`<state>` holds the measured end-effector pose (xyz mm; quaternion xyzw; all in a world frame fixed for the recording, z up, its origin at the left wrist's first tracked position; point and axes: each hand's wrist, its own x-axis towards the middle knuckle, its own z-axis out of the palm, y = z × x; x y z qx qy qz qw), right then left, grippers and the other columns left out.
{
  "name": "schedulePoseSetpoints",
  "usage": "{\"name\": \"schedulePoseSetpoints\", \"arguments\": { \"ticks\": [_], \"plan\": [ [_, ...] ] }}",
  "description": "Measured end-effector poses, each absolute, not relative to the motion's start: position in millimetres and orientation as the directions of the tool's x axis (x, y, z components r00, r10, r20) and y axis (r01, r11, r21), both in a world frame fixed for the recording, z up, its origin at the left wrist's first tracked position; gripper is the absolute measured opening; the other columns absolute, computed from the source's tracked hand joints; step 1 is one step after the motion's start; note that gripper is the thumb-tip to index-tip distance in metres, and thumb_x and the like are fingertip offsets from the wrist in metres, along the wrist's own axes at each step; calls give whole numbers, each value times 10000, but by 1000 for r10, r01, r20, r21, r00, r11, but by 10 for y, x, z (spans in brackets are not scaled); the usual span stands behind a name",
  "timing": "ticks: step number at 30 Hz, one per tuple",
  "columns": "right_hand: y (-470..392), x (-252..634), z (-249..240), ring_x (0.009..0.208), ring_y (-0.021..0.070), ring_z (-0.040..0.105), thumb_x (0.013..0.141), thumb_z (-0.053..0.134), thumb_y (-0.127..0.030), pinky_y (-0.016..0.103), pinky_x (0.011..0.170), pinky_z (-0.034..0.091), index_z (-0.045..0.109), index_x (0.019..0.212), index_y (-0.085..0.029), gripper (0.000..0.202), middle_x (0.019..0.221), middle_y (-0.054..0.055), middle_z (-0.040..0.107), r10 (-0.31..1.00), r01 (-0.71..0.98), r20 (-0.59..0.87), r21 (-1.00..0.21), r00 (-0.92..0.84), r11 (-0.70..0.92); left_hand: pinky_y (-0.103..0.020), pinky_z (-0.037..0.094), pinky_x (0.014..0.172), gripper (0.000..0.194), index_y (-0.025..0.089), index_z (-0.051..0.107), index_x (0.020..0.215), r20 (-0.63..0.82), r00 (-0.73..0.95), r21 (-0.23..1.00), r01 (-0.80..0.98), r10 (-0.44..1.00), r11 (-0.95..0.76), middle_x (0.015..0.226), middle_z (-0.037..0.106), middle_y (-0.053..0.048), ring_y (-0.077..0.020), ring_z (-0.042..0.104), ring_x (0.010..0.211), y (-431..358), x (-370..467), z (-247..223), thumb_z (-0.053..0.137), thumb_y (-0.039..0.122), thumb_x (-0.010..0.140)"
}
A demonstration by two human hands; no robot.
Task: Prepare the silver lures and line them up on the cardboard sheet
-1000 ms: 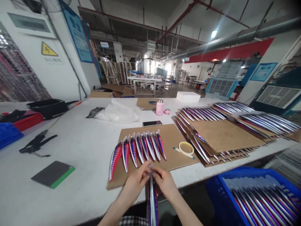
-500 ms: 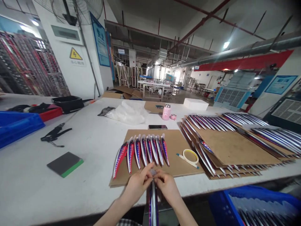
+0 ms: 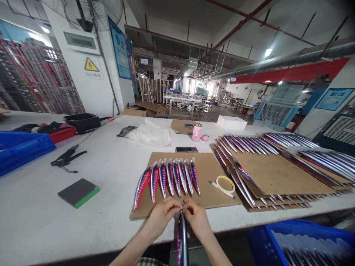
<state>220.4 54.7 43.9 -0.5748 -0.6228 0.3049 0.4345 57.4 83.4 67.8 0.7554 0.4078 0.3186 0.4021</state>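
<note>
both hands, left hand [image 3: 162, 216] and right hand [image 3: 197, 218], pinch the lure [image 3: 182, 240] tip between them

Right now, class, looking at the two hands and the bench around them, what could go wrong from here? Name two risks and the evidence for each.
1. The left hand and right hand pinch only the tip of the long shiny purple lure, which hangs off the white table edge; it might slip and fall.
2. The row of red-and-purple lures on the brown cardboard sheet lies just beyond the knuckles; a nudge could scatter them.
</note>
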Motion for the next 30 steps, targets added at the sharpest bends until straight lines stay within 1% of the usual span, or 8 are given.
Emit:
{"name": "schedulePoseSetpoints", "arguments": {
  "ticks": [2,4,6,9,12,22,26,30],
  "plan": [
    [543,2205,423,886,221,642,716,497,-160,291,792,447,616,610,-208,166,840,64,693,980,455,192,-878,46,151,-259,438,744,207,214,678,888,99,496,872,375,863,-316,798,630,-3,-185,586,800,860,569,697,509,265,782],
    [539,2205,417,910,227,645,718,499,-161,296,803,449,632,614,-212,177,820,65,702,980,458,194,-876,44,153,-239,436,684,399,217,604,1137,39,525,872,397,850,-286,749,616,27,-164,577,723,897,567,711,523,239,747],
    [536,2201,416,889,230,655,714,501,-160,300,795,455,649,624,-212,181,810,67,708,980,461,195,-874,45,153,-220,424,637,552,204,508,1255,-9,549,864,426,836,-270,693,590,55,-149,564,667,937,566,731,544,212,704],
    [536,2196,410,883,238,659,710,501,-165,309,796,459,663,638,-205,181,814,78,714,979,460,199,-874,47,156,-206,388,583,326,182,624,993,-67,567,826,493,821,-273,651,591,54,-146,562,645,985,574,782,554,210,676],
    [540,2197,382,931,243,649,724,508,-190,299,794,464,659,627,-209,180,779,71,712,978,449,204,-878,42,164,-205,344,535,138,185,622,786,-109,555,766,575,825,-286,627,602,45,-151,562,621,1008,605,850,545,223,679],
    [554,2248,344,915,219,637,740,494,-177,276,795,460,651,631,-195,192,793,59,692,982,391,188,-902,-31,185,-228,289,538,117,211,639,686,-123,513,581,731,849,-358,650,617,21,-170,562,638,989,706,1043,534,162,666],
    [551,2251,367,946,214,636,732,490,-159,282,824,455,664,660,-205,193,788,47,699,981,390,182,-901,-60,191,-233,285,536,102,213,635,679,-116,526,577,726,842,-374,660,626,18,-178,569,646,995,702,1065,541,174,679],
    [535,2202,377,1000,246,628,725,513,-164,309,835,442,654,663,-200,159,795,69,702,982,427,189,-888,6,169,-222,321,548,93,211,620,702,-91,524,619,696,847,-364,649,616,30,-170,574,651,975,644,998,535,174,695]
  ]
}}
